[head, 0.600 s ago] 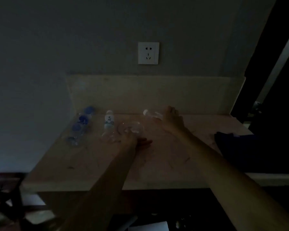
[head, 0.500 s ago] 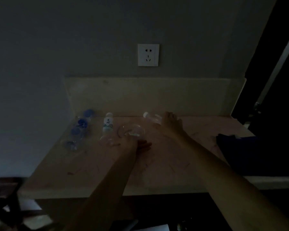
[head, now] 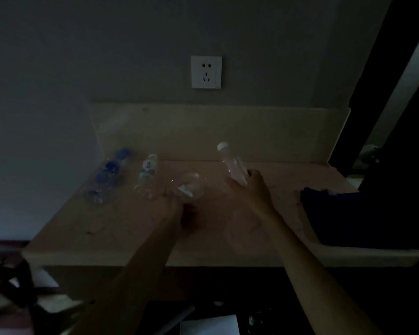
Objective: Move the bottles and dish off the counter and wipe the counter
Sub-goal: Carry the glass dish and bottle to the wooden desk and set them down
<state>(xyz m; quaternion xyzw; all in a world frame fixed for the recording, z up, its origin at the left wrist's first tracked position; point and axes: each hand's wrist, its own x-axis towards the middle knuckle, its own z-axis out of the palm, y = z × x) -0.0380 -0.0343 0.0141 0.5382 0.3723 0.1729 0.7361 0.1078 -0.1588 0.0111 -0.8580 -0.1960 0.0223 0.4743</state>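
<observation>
Dim light covers a pale desk (head: 87,226) set against a grey wall, with a white wall socket (head: 206,72) above its low backsplash; places below are given from that socket.

Far down and to the left of the socket, a clear bottle with blue labels (head: 106,176) lies on its side on the desk, cap toward the wall. Nearer the socket's line but still left of it, a second clear bottle with a white label (head: 146,176) also lies on the desk, well apart from the first.

Below the socket and slightly left, the left hand (head: 173,210) has its fingers closed on the near rim of a clear glass dish (head: 191,186), which is tilted with its open face toward the camera; whether its far edge touches the desk cannot be told.

Below and just right of the socket, the right hand (head: 254,187) is wrapped around the lower part of a clear bottle with a white cap (head: 231,163), held raised above the desk and leaning cap-first toward the upper left.

Far right of the socket and lower, a dark cloth (head: 336,213) lies on the desk.
</observation>
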